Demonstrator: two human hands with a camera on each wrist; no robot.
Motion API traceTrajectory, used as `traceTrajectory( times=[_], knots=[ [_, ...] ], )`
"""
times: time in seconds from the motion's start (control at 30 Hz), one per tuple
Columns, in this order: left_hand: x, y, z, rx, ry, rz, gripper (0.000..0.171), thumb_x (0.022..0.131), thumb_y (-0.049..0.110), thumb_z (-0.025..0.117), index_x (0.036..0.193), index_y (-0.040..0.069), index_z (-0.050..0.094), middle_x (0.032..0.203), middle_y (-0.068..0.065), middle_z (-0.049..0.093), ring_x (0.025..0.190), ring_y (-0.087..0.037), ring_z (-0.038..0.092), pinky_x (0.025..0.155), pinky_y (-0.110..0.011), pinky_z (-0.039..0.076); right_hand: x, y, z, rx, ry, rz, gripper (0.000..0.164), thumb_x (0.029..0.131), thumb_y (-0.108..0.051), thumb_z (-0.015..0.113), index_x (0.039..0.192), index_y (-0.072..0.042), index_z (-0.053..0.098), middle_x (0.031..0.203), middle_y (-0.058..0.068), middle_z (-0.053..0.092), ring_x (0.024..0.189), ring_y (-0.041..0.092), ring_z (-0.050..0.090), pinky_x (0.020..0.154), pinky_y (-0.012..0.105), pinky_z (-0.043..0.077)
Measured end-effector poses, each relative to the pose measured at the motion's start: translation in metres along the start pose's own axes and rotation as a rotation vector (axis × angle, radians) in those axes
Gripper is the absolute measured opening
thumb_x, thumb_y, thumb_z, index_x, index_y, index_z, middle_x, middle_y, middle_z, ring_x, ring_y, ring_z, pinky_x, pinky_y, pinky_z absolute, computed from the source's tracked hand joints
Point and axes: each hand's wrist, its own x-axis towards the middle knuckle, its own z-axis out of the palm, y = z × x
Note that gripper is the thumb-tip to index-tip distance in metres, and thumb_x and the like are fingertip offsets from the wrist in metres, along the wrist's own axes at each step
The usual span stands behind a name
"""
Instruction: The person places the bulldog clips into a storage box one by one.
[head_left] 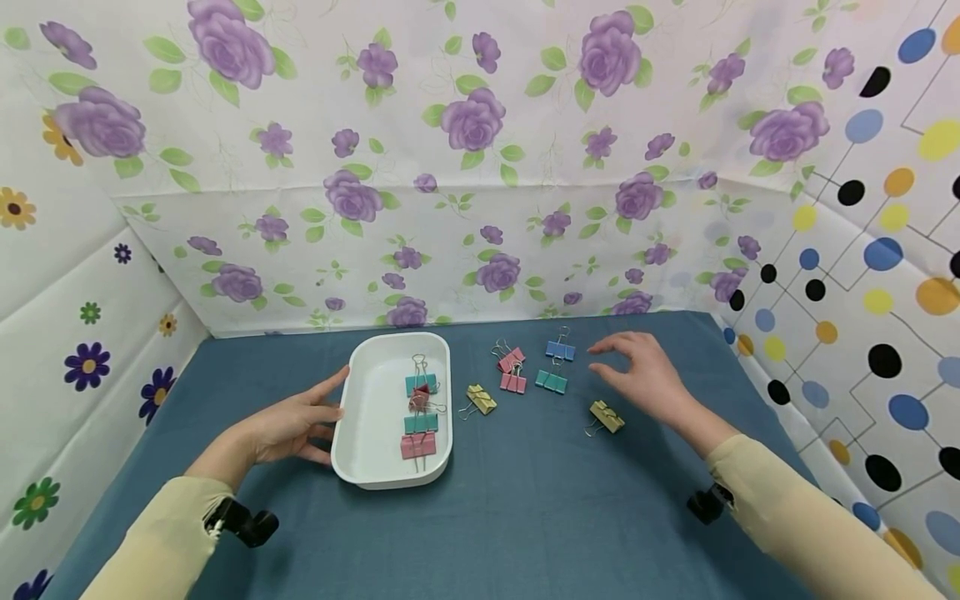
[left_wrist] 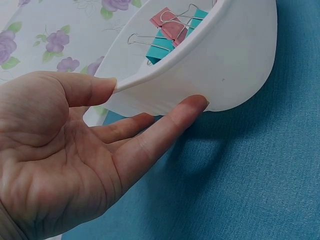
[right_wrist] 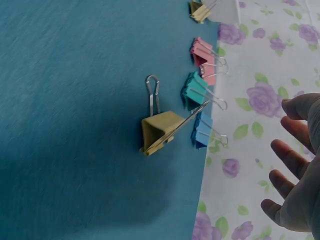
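Note:
My left hand touches the left side of a white plastic tray, its thumb at the rim and its other fingers spread along the outer wall. Inside the tray lie several binder clips, among them a pink clip and a teal clip. Over on the right, my right hand hovers above the cloth with loosely bent, parted fingers and nothing between them. Nearest to it are a blue binder clip, a teal binder clip and a yellow binder clip.
Two pink binder clips overlap right of the tray, with another yellow clip nearer to it. Blue cloth covers the table. A flower-patterned sheet rises along the back, and a dotted sheet stands at the right.

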Motion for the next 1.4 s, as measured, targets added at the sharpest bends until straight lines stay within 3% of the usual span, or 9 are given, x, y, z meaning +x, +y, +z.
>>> traceTrajectory(
  times=[0.57,1.4],
  knots=[
    [0.0,0.0,0.0,0.003,0.003,-0.002,0.071,0.099,0.02,0.047,0.144,0.052,0.002,0.146,-0.025,0.02,0.113,-0.041,0.051,0.076,-0.056,0.049,-0.024,0.007,0.002,-0.171,-0.022,-0.069,0.022,0.082,-0.037,0.071,0.102,-0.029,0.067,0.116,-0.002,0.057,0.119,0.031,0.039,0.095,0.058,0.026],
    [0.0,0.0,0.0,0.006,-0.003,0.006,0.07,0.099,0.019,0.046,0.144,0.052,0.003,0.145,-0.025,0.021,0.114,-0.041,0.05,0.076,-0.056,0.049,-0.045,0.017,0.007,-0.246,-0.006,-0.119,0.024,0.077,-0.04,0.074,0.097,-0.028,0.067,0.111,-0.002,0.058,0.115,0.03,0.042,0.093,0.057,0.029]
  ],
)
